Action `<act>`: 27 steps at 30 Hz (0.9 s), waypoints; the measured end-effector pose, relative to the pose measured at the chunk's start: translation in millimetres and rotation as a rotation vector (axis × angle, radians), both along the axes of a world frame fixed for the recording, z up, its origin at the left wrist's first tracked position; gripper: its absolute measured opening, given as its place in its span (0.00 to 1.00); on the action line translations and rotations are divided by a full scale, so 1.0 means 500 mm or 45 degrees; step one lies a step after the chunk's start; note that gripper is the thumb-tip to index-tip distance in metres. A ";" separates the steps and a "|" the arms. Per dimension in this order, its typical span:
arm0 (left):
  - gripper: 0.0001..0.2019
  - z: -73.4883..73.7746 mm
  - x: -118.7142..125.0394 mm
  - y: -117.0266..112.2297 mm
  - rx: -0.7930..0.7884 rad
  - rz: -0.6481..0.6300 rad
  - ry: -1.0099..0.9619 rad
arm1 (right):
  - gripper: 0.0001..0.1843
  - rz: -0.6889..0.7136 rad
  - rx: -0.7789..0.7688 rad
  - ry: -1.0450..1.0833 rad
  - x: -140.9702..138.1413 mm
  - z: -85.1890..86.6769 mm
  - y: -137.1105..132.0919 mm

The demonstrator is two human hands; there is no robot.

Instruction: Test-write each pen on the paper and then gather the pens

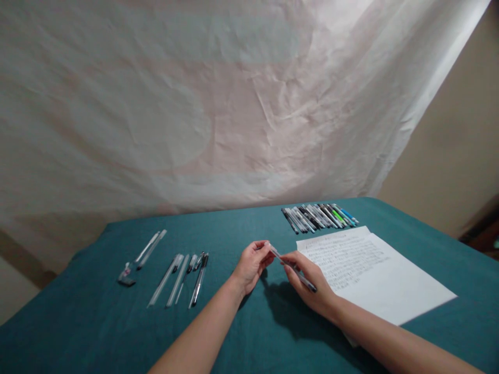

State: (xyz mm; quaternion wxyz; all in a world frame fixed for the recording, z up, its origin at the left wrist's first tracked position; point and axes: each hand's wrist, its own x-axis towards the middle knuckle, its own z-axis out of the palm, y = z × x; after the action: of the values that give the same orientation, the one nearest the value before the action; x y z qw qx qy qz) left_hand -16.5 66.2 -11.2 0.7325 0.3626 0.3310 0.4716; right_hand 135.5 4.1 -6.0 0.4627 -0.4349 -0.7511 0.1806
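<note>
Over the middle of the table I hold a slim pen (311,285) with a clear barrel and a dark end. My right hand (314,285) is closed around its barrel, and the dark end sticks out toward me. At the far, clear end, my left hand (251,266) pinches with thumb and fingertips. Exactly what lies between those fingertips is partly hidden. Left of my left hand lies a group of pen parts: clear barrels (177,280), dark-tipped caps (192,263) and a pen with a dark end (199,280).
Written sheets of paper (401,296) lie on the right, close to my right forearm. Behind them is a row of pens (319,217), mostly black and clear, some green and blue. At far left are two clear tubes (151,249) and a small crumpled item (126,275). Teal cloth (241,228) covers the table.
</note>
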 end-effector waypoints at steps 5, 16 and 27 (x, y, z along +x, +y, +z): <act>0.12 -0.002 0.003 -0.002 0.019 0.031 0.026 | 0.11 0.023 0.037 -0.014 0.002 -0.004 0.003; 0.13 -0.007 0.009 -0.005 0.095 0.049 -0.026 | 0.11 0.069 0.157 -0.074 0.001 -0.012 0.007; 0.15 -0.002 0.009 -0.014 0.048 0.002 -0.063 | 0.12 0.105 0.133 -0.138 -0.006 0.000 0.011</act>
State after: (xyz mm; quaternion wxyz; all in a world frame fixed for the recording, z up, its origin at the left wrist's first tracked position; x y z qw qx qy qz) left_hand -12.1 59.0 -12.2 0.7333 0.3643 0.3039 0.4871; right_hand 132.3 9.5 -5.9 0.4356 -0.3881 -0.8007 0.1361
